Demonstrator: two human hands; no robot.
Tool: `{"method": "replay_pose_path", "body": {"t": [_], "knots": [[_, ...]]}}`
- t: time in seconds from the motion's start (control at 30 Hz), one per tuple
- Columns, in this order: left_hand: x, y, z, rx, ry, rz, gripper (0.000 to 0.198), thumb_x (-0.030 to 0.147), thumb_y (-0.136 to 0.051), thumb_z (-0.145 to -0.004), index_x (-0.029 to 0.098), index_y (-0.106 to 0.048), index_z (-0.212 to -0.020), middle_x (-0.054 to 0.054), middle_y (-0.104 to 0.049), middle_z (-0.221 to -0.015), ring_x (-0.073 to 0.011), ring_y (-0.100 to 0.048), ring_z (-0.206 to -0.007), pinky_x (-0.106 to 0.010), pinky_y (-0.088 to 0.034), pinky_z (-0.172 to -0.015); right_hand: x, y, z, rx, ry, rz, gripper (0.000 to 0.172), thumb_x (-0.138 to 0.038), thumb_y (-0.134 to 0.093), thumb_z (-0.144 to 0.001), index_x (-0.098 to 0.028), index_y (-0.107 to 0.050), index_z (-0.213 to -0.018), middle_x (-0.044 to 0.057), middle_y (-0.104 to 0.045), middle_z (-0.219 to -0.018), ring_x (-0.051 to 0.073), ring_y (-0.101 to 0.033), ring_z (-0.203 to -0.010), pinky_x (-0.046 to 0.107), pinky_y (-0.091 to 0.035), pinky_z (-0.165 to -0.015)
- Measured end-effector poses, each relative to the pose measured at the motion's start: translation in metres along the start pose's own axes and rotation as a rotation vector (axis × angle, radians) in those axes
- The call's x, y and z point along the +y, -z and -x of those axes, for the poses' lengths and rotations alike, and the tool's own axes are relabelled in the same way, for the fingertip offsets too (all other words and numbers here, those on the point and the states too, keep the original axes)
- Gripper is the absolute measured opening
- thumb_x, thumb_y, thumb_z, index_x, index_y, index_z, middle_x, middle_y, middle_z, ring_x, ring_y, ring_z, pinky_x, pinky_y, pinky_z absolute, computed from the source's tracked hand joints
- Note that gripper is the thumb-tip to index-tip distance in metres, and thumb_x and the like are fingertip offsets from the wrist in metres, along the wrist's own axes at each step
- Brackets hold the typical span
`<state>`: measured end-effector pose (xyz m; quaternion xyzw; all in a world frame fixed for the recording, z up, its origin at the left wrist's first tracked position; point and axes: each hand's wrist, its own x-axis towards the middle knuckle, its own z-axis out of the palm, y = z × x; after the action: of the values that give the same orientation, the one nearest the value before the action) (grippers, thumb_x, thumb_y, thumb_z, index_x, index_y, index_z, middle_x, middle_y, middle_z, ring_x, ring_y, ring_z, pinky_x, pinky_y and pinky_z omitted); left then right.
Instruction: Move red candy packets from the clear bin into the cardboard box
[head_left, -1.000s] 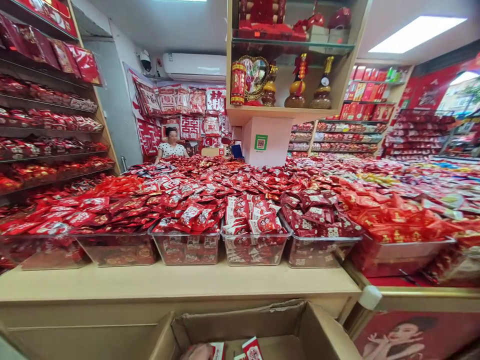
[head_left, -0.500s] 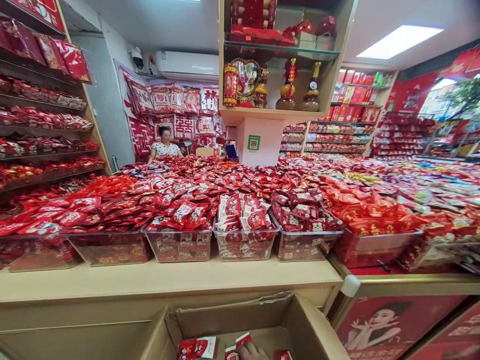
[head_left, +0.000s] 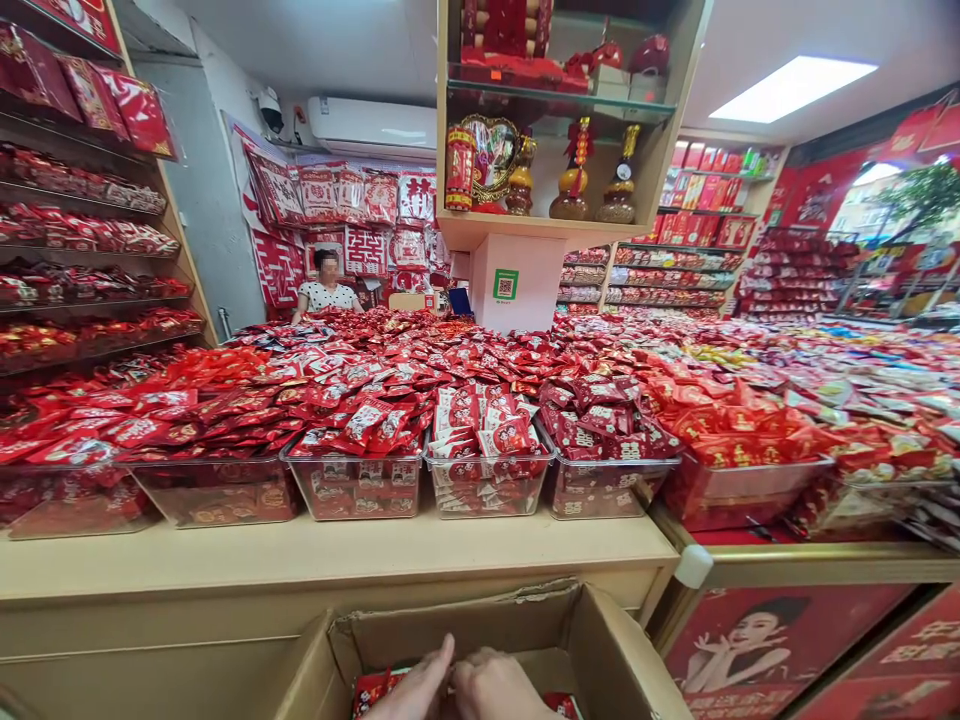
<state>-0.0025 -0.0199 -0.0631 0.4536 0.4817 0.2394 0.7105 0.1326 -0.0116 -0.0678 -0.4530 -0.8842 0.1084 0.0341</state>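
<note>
Both my hands are inside the open cardboard box point(head_left: 457, 640) at the bottom of the head view. My left hand point(head_left: 416, 688) has its visible fingers stretched out, pointing up and to the right. Close beside it, my right hand point(head_left: 496, 686) is closed with its fingers curled down; whatever it grips is hidden beneath it. A red packet point(head_left: 369, 690) lies at the left, partly behind my left hand. Another red packet point(head_left: 561, 704) shows to the right of my right hand. The space between the palms is mostly out of sight.
A beige counter point(head_left: 337, 550) carries clear plastic bins point(head_left: 487, 490) heaped with red packets. A display cabinet point(head_left: 559, 225) stands above the heap. At the back left is a person point(head_left: 328, 290). Packed shelves point(head_left: 90, 240) line the left side; a glass-fronted case point(head_left: 780, 640) is at right.
My left hand has come into view in the box. My right hand has moved slightly left and farther into view, covering the packets that showed in the middle. The camera has shifted slightly.
</note>
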Motion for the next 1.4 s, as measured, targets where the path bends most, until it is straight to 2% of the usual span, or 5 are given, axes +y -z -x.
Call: {"method": "replay_pose_path", "body": {"t": [0.17, 0.33, 0.7, 1.1, 1.4], "knots": [[0.009, -0.009, 0.002, 0.028, 0.047, 0.562, 0.03, 0.048, -0.057, -0.066, 0.018, -0.052, -0.063, 0.002, -0.053, -0.048, -0.0125, -0.052, -0.044, -0.025, -0.041, -0.049, -0.004, 0.014, 0.004, 0.252, 0.197, -0.191, 0.018, -0.016, -0.048, -0.072, -0.019, -0.059, -0.086, 0.005, -0.064, -0.083, 0.018, -0.055, -0.074, 0.027, -0.045, -0.069], [0.029, -0.009, 0.009, 0.09, 0.011, 0.606, 0.015, 0.027, -0.061, -0.066, 0.015, -0.052, -0.064, 0.001, -0.056, -0.051, -0.0115, -0.052, -0.045, -0.021, -0.038, -0.044, -0.006, 0.042, 0.015, 0.402, 0.395, -0.591, 0.036, -0.032, -0.053, -0.07, -0.016, -0.049, -0.102, 0.008, -0.056, -0.093, 0.016, -0.05, -0.082, 0.025, -0.043, -0.075], [0.061, -0.016, 0.033, -0.101, -0.233, 0.187, 0.057, 0.026, -0.065, -0.065, 0.019, -0.027, -0.107, 0.004, -0.058, -0.061, -0.0116, -0.057, -0.048, -0.022, -0.042, -0.046, 0.0, 0.043, 0.012, 0.381, -0.081, -0.89, 0.021, -0.032, -0.046, -0.077, -0.016, -0.059, -0.074, 0.003, -0.056, -0.069, 0.012, -0.051, -0.065, 0.022, -0.04, -0.06], [0.068, -0.01, 0.031, 0.047, -0.166, 0.163, 0.029, 0.035, -0.061, -0.068, 0.015, -0.056, -0.088, 0.0, -0.062, -0.075, -0.0121, -0.06, -0.06, -0.019, -0.041, -0.051, 0.007, 0.061, 0.006, 0.426, -0.217, -1.402, 0.031, -0.043, -0.055, -0.069, -0.014, -0.051, -0.061, -0.003, -0.047, -0.053, 0.008, -0.042, -0.051, 0.02, -0.037, -0.05], [0.061, -0.014, 0.023, 0.102, -0.231, 0.214, 0.03, 0.044, -0.062, -0.062, 0.016, -0.058, -0.073, 0.004, -0.057, -0.057, -0.0104, -0.057, -0.049, -0.018, -0.037, -0.043, 0.008, 0.053, 0.004, 0.505, -0.216, -1.287, 0.033, -0.046, -0.053, -0.07, -0.014, -0.052, -0.06, -0.001, -0.048, -0.059, 0.009, -0.044, -0.055, 0.021, -0.038, -0.051]]}}
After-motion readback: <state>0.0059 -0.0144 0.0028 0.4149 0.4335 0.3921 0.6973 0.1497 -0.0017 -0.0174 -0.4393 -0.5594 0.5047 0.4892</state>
